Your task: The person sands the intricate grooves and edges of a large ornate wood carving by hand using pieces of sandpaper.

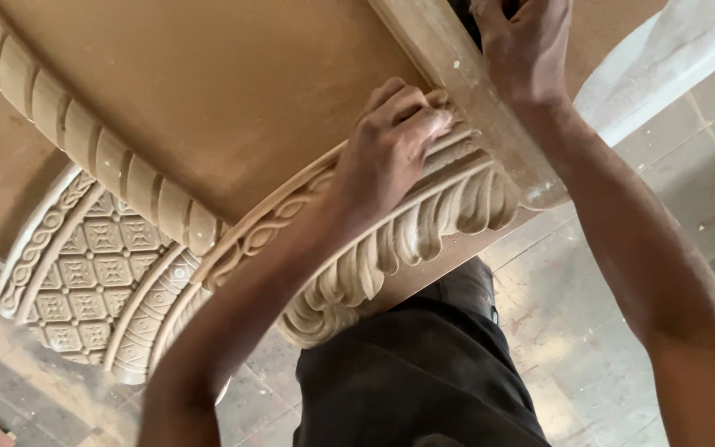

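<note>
A large carved wooden panel point(208, 99) fills the upper left, with a curved moulding point(424, 223) of leaf and rope patterns along its edge. My left hand point(395, 136) is curled into a fist and pressed on the top of that moulding; whether it grips anything is hidden by the fingers. My right hand point(523, 45) rests at the top of the view on a plain wooden rail point(465, 83) that crosses the panel. A dark object shows just under its fingers, too hidden to identify.
A second carved piece with a grid of square flower tiles point(84, 273) lies at the lower left. A ribbed curved strip point(93, 149) runs across the panel. Dusty tiled floor point(606, 331) shows at the right, and my dark trousers point(415, 372) below.
</note>
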{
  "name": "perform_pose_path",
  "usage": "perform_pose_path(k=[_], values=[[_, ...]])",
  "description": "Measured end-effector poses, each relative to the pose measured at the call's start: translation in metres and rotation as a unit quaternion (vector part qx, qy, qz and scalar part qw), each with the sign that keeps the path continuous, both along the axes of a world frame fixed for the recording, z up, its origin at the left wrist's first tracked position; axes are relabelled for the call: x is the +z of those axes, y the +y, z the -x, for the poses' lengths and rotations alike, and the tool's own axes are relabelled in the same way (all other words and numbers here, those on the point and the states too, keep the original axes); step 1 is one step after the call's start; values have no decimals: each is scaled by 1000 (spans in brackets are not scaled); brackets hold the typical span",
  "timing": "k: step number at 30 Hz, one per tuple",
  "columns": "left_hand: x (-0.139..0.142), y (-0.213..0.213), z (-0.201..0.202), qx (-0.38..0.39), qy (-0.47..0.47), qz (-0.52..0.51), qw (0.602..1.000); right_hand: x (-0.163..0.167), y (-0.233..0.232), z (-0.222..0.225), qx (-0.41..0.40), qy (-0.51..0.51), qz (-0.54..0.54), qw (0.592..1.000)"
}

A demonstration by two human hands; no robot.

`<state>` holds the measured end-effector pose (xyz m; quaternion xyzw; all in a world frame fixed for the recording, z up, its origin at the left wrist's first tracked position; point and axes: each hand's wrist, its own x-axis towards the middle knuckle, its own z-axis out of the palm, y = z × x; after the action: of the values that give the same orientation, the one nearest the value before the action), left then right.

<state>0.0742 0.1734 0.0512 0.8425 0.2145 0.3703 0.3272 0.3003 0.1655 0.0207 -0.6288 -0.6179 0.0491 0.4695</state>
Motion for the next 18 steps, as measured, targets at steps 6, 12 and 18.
perform_pose_path(k=[6,12,18], values=[[4,-7,-16,103,-50,155,981,-6,-3,-4,26,74,22,997],[20,-5,-15,77,60,103,990,-16,0,-8,-14,-15,9,1000],[20,-7,-25,108,93,58,988,-13,1,-7,10,6,-24,1000]])
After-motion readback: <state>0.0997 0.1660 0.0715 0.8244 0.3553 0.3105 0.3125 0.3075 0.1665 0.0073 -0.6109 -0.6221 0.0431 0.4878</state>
